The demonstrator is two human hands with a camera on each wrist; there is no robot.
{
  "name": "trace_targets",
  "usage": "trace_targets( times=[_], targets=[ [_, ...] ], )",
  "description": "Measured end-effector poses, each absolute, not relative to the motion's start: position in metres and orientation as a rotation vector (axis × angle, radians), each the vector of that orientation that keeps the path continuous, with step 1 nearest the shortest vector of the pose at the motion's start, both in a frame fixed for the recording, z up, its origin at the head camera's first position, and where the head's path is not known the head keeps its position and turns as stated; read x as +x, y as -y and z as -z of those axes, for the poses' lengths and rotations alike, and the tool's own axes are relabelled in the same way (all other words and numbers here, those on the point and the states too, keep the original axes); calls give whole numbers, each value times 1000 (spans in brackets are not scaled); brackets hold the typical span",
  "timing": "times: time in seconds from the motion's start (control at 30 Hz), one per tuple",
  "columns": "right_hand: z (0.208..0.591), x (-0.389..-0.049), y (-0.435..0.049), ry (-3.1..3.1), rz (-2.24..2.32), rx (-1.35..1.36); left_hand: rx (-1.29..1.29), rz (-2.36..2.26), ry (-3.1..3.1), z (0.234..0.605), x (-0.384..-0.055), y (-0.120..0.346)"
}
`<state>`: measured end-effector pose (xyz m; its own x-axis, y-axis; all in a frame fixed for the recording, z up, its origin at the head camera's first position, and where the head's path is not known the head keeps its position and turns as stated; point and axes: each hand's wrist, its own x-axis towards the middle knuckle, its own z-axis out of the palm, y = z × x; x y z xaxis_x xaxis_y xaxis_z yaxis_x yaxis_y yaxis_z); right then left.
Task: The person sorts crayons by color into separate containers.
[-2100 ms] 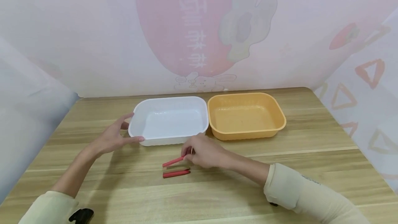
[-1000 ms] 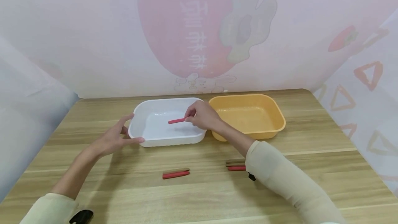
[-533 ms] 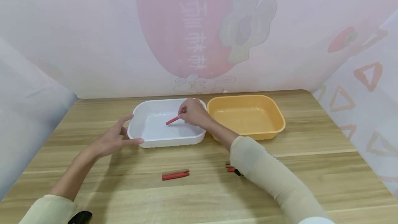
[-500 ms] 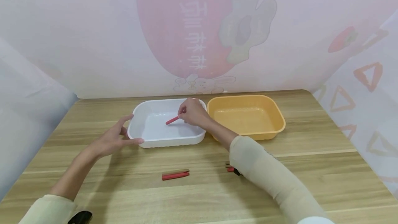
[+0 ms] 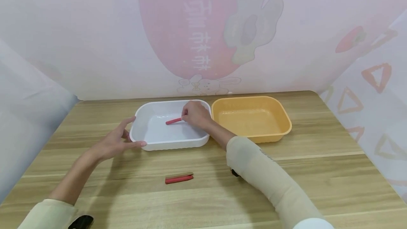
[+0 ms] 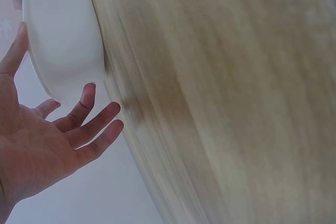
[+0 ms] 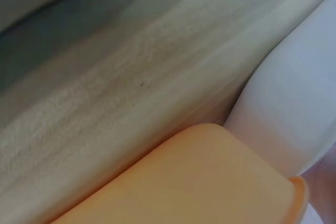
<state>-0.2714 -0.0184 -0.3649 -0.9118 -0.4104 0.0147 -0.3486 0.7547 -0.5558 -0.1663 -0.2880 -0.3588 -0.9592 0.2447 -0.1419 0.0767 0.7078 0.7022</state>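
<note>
In the head view my right hand (image 5: 195, 113) reaches over the right side of the white plastic basin (image 5: 170, 145). It pinches one end of a short red stick (image 5: 173, 121), whose free end points left, low inside the basin; contact with the bottom cannot be told. At the basin's left side my left hand (image 5: 112, 144) has its thumb on the near rim and a finger at the far-left rim. The left wrist view shows that hand (image 6: 39, 145) with fingers spread and relaxed. Another red stick (image 5: 179, 179) lies on the table beside a brown one (image 5: 184, 175).
An orange basin (image 5: 252, 139) stands against the white one's right side. Both are on a wood-grain table (image 5: 127, 200). Printed cloth (image 5: 111, 45) hangs behind and at the sides. My right sleeve (image 5: 267, 179) crosses the table's right half.
My right hand has carried the red stick from the table up into the white basin. Sticks seen earlier at the right are now hidden by the sleeve. My left hand stays put.
</note>
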Motion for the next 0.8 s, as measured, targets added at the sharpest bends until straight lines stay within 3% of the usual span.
trace_targets(
  times=[0.8],
  targets=[
    [348,-258,6,-2765,750,-739,263,-1080,-2692,359,-164,288]
  ],
)
